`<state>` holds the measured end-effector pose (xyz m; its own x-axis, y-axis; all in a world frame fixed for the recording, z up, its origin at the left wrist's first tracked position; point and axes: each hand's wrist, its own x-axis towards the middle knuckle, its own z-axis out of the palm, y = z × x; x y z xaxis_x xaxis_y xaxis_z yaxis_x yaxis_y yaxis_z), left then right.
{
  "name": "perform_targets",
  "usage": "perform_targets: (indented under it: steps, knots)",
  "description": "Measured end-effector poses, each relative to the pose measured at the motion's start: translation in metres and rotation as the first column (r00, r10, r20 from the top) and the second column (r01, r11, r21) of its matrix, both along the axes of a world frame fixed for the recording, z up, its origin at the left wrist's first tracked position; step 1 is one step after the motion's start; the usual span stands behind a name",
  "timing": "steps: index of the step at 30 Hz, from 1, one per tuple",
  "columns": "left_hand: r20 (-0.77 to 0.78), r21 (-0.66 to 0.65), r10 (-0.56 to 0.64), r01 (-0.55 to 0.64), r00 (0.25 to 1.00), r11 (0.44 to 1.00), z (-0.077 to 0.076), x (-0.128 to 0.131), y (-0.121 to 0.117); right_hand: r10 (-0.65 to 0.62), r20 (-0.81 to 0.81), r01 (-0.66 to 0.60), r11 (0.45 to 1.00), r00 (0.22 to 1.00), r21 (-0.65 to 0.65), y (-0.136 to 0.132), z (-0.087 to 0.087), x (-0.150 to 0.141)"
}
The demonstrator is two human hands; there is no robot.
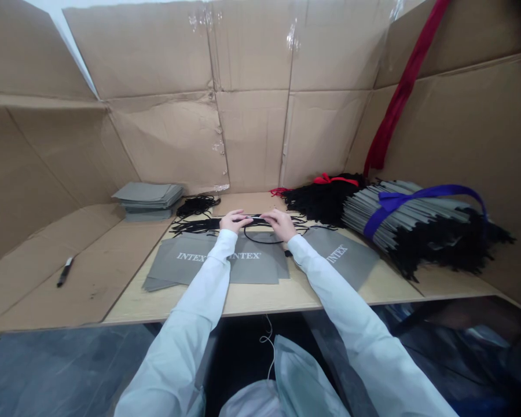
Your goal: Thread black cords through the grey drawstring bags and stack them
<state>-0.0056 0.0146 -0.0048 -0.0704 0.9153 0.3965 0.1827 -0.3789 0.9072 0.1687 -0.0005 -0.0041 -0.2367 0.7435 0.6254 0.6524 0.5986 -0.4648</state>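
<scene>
Both my hands rest at the top edge of a flat grey paper bag (254, 267) printed INTEX that lies on the wooden table (260, 296). My left hand (234, 220) and my right hand (280, 223) have their fingers curled on the bag's black cord handle (260, 238), which loops down over the bag. More flat grey INTEX bags lie to the left (180, 263) and right (345, 255) of it. Both arms wear white sleeves.
A bundle of grey bags tied with a purple ribbon (410, 217) lies at the right, with black cords (323, 200) behind it. A small grey stack (150, 200) sits at the back left. A black pen (64, 271) lies on cardboard. Cardboard walls (252, 87) surround the table.
</scene>
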Motion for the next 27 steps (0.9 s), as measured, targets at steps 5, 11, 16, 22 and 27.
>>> perform_targets:
  steps: [5,11,16,22,27]
  knots:
    - [0.397,-0.149,-0.145,0.219,0.906,0.964,0.003,0.014,-0.003,0.267,-0.355,-0.382,0.871,0.896,-0.309,-0.014,0.023,-0.004]
    - [0.648,-0.145,-0.251,0.439,0.719,0.887,0.004,0.033,-0.017,0.226,-0.663,-0.656,0.547,0.714,-0.52,-0.033,0.042,-0.007]
    - [0.618,-0.161,-0.235,0.414,0.75,0.896,0.005,0.029,-0.017,0.166,-0.673,-0.621,0.585,0.721,-0.521,-0.028,0.034,-0.006]
    - [0.019,-0.034,-0.327,0.327,0.945,0.944,-0.007,0.021,-0.005,0.024,-0.298,-0.118,0.946,0.954,-0.301,-0.022,0.031,-0.002]
    - [-0.737,-0.049,-0.208,0.257,0.643,0.965,-0.03,0.019,-0.001,-0.247,-0.143,0.279,0.919,0.958,0.278,-0.026,0.034,0.006]
